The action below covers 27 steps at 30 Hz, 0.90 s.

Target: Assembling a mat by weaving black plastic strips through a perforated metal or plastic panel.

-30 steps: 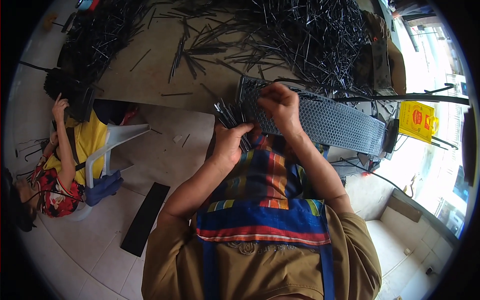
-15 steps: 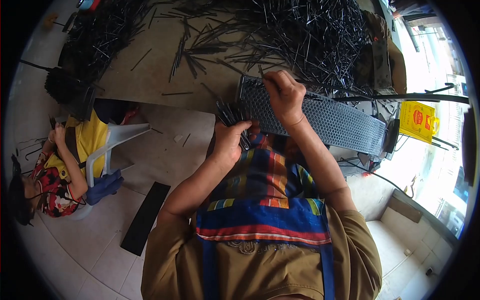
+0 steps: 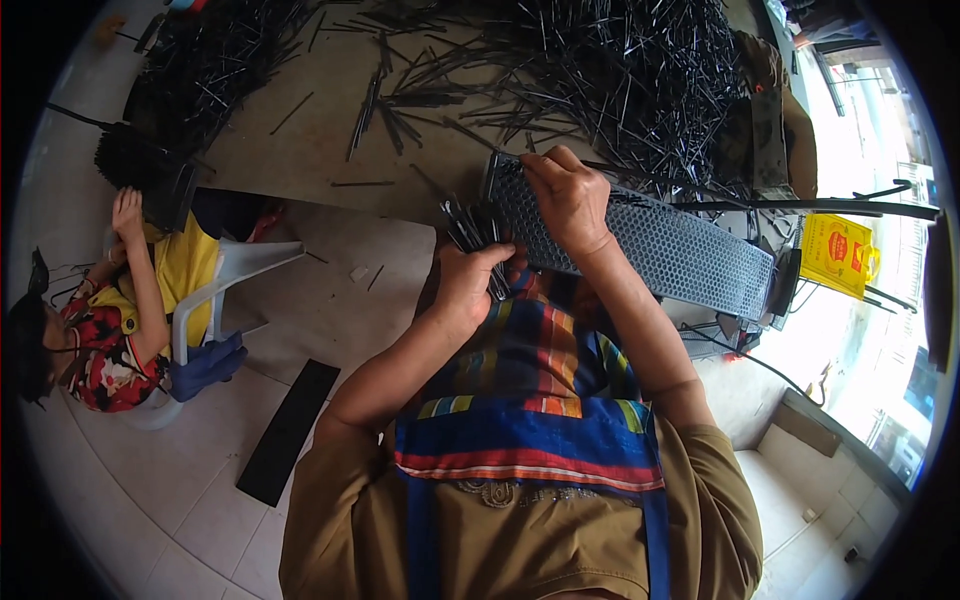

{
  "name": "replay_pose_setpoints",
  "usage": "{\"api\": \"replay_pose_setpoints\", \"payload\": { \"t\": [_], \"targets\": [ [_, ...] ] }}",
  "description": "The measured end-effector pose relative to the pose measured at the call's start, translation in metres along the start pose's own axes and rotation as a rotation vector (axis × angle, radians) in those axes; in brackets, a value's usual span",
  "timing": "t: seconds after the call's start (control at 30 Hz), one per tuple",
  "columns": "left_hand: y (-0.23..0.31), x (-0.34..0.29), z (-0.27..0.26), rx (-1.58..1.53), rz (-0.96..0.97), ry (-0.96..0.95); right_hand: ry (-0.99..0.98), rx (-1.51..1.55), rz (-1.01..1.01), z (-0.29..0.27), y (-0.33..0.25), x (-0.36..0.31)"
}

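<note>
My left hand point(image 3: 468, 275) is closed around a bundle of thin black strips point(image 3: 462, 228), which fan out above the thumb and poke out below it. Just to its right lies a long grey panel point(image 3: 660, 245) full of small round holes, slanting from the table edge down to the right. Over the panel's far left end, my right hand point(image 3: 572, 205) is closed in a pinch. Its fingertips are close to the holes, and whatever they hold is too small to tell. A striped cloth apron point(image 3: 530, 430) covers my front below the hands.
Large heaps of black strips point(image 3: 640, 80) cover the back of the table point(image 3: 290, 165), with loose ones scattered nearby. At the left a co-worker point(image 3: 100, 340) sits on a white chair point(image 3: 235, 270) beside a black brush point(image 3: 130, 165). A yellow bag point(image 3: 835, 255) hangs at the right.
My right hand's fingertips have moved slightly down toward the panel, where a thin strip stuck up from them before. My left hand keeps the bundle. The co-worker's hand has risen toward the brush.
</note>
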<state>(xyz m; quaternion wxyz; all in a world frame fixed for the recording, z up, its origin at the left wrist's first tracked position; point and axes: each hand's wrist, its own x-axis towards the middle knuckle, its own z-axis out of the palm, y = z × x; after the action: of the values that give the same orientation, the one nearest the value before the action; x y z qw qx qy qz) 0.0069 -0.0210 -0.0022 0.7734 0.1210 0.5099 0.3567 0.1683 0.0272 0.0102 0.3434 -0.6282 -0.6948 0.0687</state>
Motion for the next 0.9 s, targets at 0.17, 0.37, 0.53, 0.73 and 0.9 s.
{"api": "replay_pose_setpoints", "payload": {
  "t": [0.17,0.37,0.53,0.73,0.9],
  "targets": [
    [-0.002,0.0,0.001,-0.001,0.013,0.004,-0.052,-0.032,0.08,0.002,0.005,0.004],
    [-0.003,-0.001,0.0,0.042,0.055,-0.078,-0.067,0.251,0.181,-0.004,0.005,-0.021],
    [-0.007,0.002,0.008,0.005,0.096,-0.047,-0.084,0.96,0.688,-0.008,0.007,-0.03],
    [-0.005,0.004,0.003,0.116,0.075,-0.034,0.267,0.584,0.415,-0.007,0.021,-0.011],
    [-0.003,0.002,0.006,0.15,0.075,-0.052,0.267,0.304,0.138,-0.006,0.014,-0.004]
  ]
}}
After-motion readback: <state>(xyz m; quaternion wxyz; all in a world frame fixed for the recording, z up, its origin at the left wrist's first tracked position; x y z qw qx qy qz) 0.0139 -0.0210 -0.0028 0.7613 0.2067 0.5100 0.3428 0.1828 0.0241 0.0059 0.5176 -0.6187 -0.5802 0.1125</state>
